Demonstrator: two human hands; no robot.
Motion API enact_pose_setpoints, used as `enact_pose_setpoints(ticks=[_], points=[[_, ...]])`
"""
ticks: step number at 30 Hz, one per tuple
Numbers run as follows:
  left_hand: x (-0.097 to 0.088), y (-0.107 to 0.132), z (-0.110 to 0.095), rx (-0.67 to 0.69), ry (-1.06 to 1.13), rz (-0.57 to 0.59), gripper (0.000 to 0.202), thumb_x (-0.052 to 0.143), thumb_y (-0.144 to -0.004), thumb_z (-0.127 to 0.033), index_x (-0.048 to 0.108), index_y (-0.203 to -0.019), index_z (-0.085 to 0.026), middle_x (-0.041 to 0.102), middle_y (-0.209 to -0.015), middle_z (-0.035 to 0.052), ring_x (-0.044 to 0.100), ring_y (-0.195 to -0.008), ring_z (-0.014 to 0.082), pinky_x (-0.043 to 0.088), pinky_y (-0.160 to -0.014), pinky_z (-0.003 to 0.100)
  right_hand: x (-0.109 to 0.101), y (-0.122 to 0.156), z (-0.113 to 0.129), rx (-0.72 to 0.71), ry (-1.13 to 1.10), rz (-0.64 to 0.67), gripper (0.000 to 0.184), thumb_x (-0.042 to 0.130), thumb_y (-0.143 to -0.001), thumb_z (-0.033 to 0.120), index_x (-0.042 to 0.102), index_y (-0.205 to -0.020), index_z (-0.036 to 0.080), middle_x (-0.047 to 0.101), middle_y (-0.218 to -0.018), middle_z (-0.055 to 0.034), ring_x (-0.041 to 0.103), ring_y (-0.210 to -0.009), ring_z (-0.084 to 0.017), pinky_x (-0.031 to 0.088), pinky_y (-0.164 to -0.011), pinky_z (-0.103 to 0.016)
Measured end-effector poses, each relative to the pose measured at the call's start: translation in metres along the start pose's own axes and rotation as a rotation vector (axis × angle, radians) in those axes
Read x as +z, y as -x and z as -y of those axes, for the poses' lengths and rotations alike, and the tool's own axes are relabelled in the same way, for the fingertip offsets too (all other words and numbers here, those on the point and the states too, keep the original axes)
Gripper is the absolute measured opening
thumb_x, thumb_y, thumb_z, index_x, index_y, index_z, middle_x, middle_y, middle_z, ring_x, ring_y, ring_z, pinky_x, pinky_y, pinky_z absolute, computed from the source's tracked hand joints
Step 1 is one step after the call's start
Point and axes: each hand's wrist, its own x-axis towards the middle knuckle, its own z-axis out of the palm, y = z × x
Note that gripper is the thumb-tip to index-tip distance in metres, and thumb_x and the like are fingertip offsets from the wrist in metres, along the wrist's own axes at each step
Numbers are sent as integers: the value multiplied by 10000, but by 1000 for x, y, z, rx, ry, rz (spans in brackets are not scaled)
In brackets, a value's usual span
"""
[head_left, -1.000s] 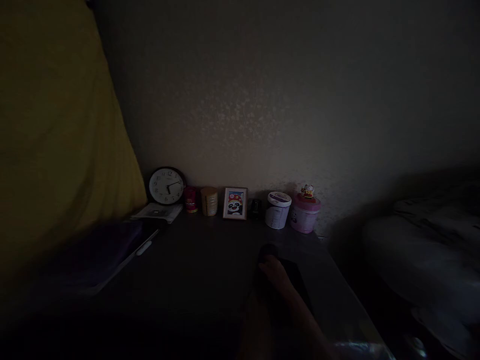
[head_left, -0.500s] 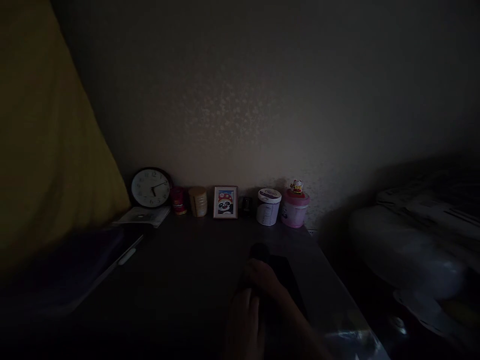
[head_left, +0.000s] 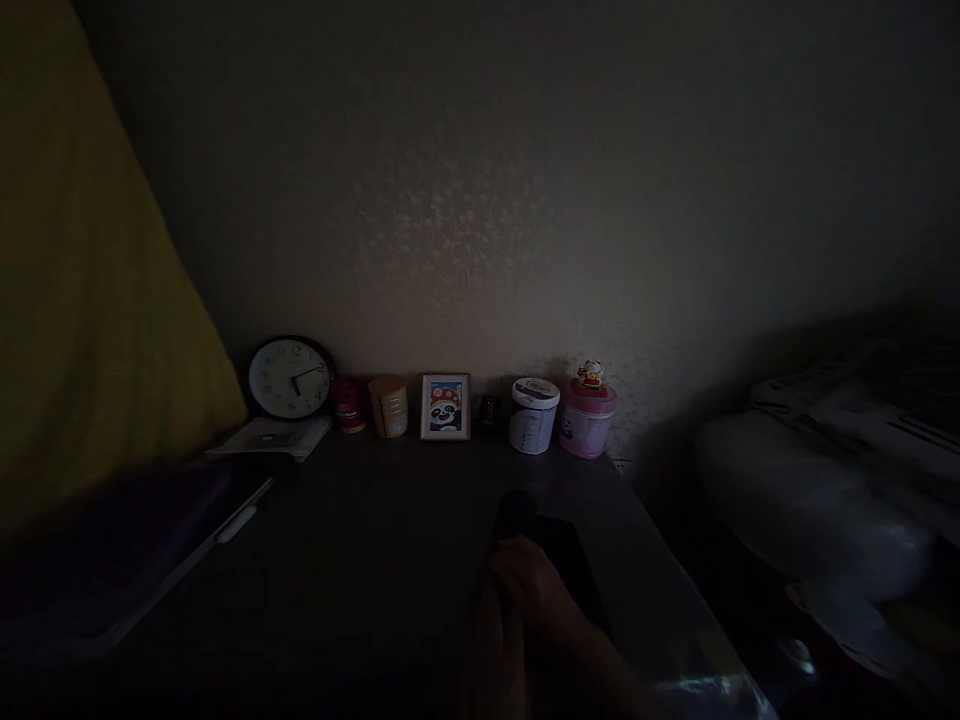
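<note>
Deep shadow covers both hands at the bottom of the view, right of the middle. My right hand (head_left: 529,580) is closed, its fingers curled at the near side of a black object with a rounded end (head_left: 517,508); its kind is too dark to make out. My left hand (head_left: 493,640) lies close against the right one, just nearer to me and to the left. Its fingertips are lost in the dark. Beneath and right of the hands is a flat black thing (head_left: 574,555) on the dark table (head_left: 360,560).
Along the wall stand a round clock (head_left: 291,378), a red container (head_left: 348,405), a tan ribbed jar (head_left: 388,407), a framed panda picture (head_left: 445,407), a white tub (head_left: 534,418) and a pink tub (head_left: 587,425) topped by a cat figurine (head_left: 592,374). A yellow curtain (head_left: 97,260) hangs left.
My hands have drawn slightly nearer to me, and the left hand has shifted a little right against the right hand. The view has turned slightly, moving the clock and jars left.
</note>
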Motion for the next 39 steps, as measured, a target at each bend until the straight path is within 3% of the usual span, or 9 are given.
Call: enact_pose_setpoints(ticks=[4, 9, 13, 16, 19, 25, 31, 35, 39], points=[[-16, 7, -7, -36, -202, -67, 541, 235, -830, -75, 238, -1347, -236, 229, -1430, 108, 230, -1296, 312, 165, -1063, 540, 5, -21, -33, 14, 94, 19, 282, 347, -891, 195, 616, -969, 226, 651, -990, -19, 485, -1085, -175, 259, -990, -391], [-15, 3, -9, -74, -202, 30, 558, 196, -822, -40, 278, -1318, -280, 321, -1388, 108, 317, -1259, 307, 253, -1027, 539, 11, -49, -68, 84, 193, 30, 295, 344, -889, 206, 626, -975, 227, 621, -1094, -25, 470, -1107, -192, 268, -980, -407], [-14, 0, -10, -120, -188, 67, 566, 186, -825, -46, 212, -1329, -301, 266, -1407, 102, 294, -1258, 343, 216, -1007, 603, 11, -64, -82, 139, 286, 93, 308, 349, -868, 168, 617, -1019, 181, 601, -1135, -75, 502, -1081, -192, 337, -941, -342], [-22, 0, -15, -135, -207, 101, 591, 181, -810, -19, 194, -1329, -301, 241, -1414, 101, 277, -1265, 341, 188, -1009, 616, 7, -66, -86, 232, 345, 55, 321, 370, -838, 122, 599, -1058, 168, 603, -1121, -105, 530, -1042, -210, 370, -902, -337], [-37, 2, -20, -154, -222, 175, 673, 188, -757, 51, 169, -1334, -296, 191, -1432, 84, 232, -1289, 317, 180, -1031, 584, -7, -51, -90, 337, 362, -37, 335, 375, -827, 121, 587, -1077, 191, 603, -1112, -113, 531, -1038, -227, 368, -895, -357], [-59, 8, -18, -37, -153, 299, 716, 246, -732, 55, 36, -1360, -215, 35, -1455, 127, 104, -1328, 275, 217, -1059, 428, -42, 17, -88, 770, 160, -282, 369, 336, -855, 339, 597, -1030, 145, 641, -1018, -116, 603, -907, -204, 441, -741, -280], [-65, 11, -18, -15, -132, 346, 786, 320, -691, 55, 12, -1372, -188, -17, -1458, 145, 61, -1336, 259, 202, -1066, 385, -38, 64, -63, 758, 47, -290, 389, 342, -833, 388, 652, -922, 172, 678, -923, -102, 627, -849, -217, 454, -705, -280], [-67, 11, -18, 9, -130, 315, 759, 314, -707, 36, 24, -1375, -178, 5, -1459, 157, 92, -1334, 265, 209, -1063, 384, -30, 72, -46, 733, -36, -290, 368, 390, -811, 410, 652, -945, 189, 678, -952, -91, 625, -868, -221, 467, -724, -287], [-53, 11, -13, 8, -146, 250, 749, 345, -709, 18, 69, -1381, -166, 68, -1460, 150, 138, -1328, 278, 222, -1062, 401, -26, 74, -37, 707, -141, -304, 390, 448, -782, 428, 616, -1040, 188, 668, -985, -85, 618, -902, -223, 477, -732, -286]])
